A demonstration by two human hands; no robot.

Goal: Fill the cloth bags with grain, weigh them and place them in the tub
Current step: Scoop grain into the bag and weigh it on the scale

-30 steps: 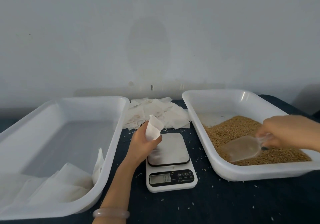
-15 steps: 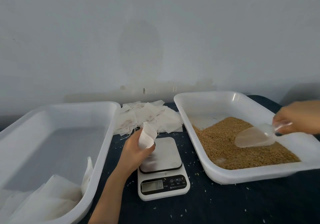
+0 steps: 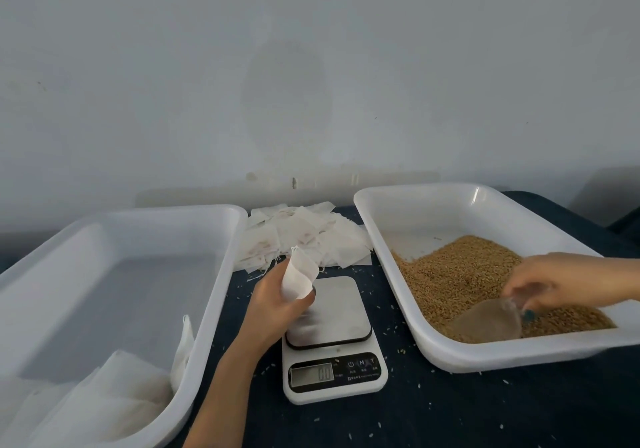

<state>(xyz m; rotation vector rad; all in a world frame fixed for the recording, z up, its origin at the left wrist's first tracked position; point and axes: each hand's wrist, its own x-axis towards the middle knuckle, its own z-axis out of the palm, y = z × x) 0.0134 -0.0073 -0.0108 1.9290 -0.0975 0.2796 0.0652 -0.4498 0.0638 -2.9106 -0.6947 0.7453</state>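
Two white tubs are flanking one scale [image 3: 334, 340] on your worktop [image 3: 450, 413]: the left tub [image 3: 156, 209] holding white bags [image 3: 104, 395], the right tub [image 3: 433, 212] the grain [image 3: 460, 274]. Empty bags [image 3: 304, 236] are lying piled by the far edge. Your left hand [image 3: 277, 305] is gripping one cloth bag [image 3: 299, 276] above the scale, your right hand [image 3: 568, 281] one scoop [image 3: 488, 323] in the grain.

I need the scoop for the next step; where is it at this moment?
Head view, right side: the clear scoop lies in the grain near the front wall of the right tub, gripped by the right hand.
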